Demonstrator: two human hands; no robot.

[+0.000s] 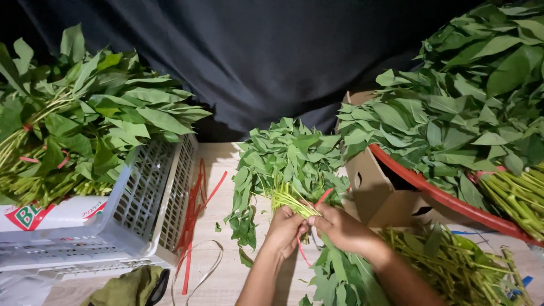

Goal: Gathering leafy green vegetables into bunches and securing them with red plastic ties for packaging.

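A bunch of green leafy stalks (286, 161) lies on the wooden table (232, 272), leaves pointing away from me. My left hand (285, 226) grips the pale stems of the bunch. My right hand (340, 226) meets it from the right, fingers pinching a thin red tie strip (322, 198) that runs over the stems. More loose leaves (340, 283) lie under my right forearm.
A white plastic crate (144, 204) at the left holds tied bunches of greens (79, 124). Spare red strips (192, 215) lie beside it. A cardboard box (379, 192) and a red-rimmed basin (442, 198) heaped with greens stand at the right. Cut stalks (453, 260) lie near right.
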